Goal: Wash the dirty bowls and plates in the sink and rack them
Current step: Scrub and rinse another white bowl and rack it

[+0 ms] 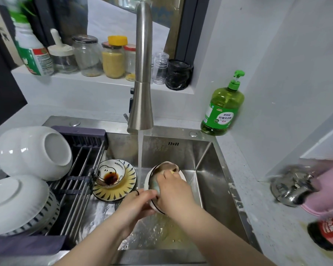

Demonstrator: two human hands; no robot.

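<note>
Your left fingers [148, 192] curl over the near rim of a white ceramic bowl with a dark rim line [166, 167], so the left hand [136, 201] grips it tilted, mouth turned up and away from you. Your right fingers [164, 175] are bent down inside that bowl, the right hand [173, 191] covering most of its interior. Whether they pinch or merely press what lies under them cannot be told.

Findings, by size:
- The stainless steel sink [210, 169] holds the bowl above its wet floor, right of centre.
- A dark roll-up drying rack with steel rods [81, 179] spans the sink's left side.
- The brushed steel tap [142, 73] is running; its stream of water [140, 160] falls just left of the bowl.
- Two large white bowls [33, 152] rest upturned on the rack, the nearer one stacked over a blue-striped bowl [46, 214].
- A green bottle of dish liquid with a pump [223, 110] stands at the sink's far right corner.
- A yellow plate with dark petal marks [127, 181] lies in the sink beside the rack, unwashed.
- A small cartoon-dog dish [110, 173] sits on that plate, with dark sauce in it.
- A small yellow piece [172, 171] shows at your right fingertips.
</note>
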